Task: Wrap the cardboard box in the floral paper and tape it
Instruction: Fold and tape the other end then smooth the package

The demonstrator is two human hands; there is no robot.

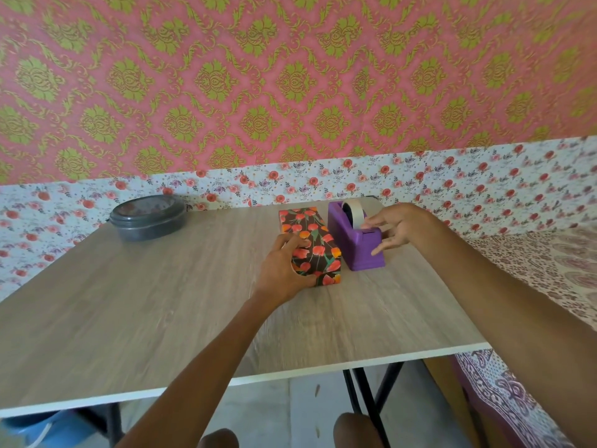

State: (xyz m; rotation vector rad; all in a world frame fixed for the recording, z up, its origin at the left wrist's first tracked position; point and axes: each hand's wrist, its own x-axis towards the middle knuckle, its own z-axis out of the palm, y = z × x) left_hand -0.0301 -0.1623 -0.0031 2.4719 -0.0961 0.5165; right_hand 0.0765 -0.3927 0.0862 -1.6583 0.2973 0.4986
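Box (303,224) looks light, stiff (paper slick): your left hand (281,270) grips its near end; right hand (400,226) spread on dispenser (352,250).

The person is showing a bare left hand (284,270) and a bare right hand (397,226) on long, unclothed forearms (210,360); two rounded bare knees (355,428) are peeking in around six o'clock.
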